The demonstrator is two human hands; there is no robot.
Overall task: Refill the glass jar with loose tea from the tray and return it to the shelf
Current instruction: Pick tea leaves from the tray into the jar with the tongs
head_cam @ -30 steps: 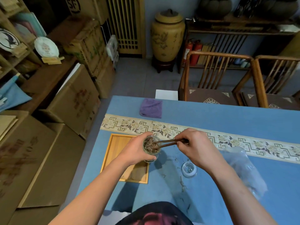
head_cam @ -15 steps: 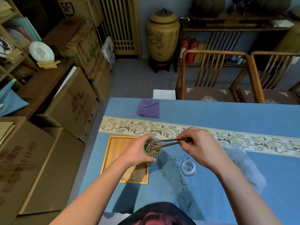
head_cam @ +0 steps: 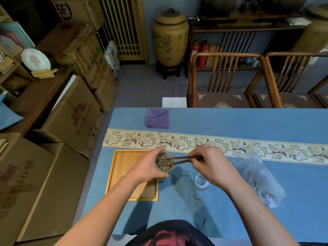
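My left hand point(head_cam: 147, 167) wraps the glass jar point(head_cam: 164, 164); my right hand point(head_cam: 211, 166) pinches chopsticks point(head_cam: 182, 159). I judge the jar fragile and slick: grip its sidewall.

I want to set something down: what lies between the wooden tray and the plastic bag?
In the head view, scattered tea strands and the glass lid lie there on the blue cloth.
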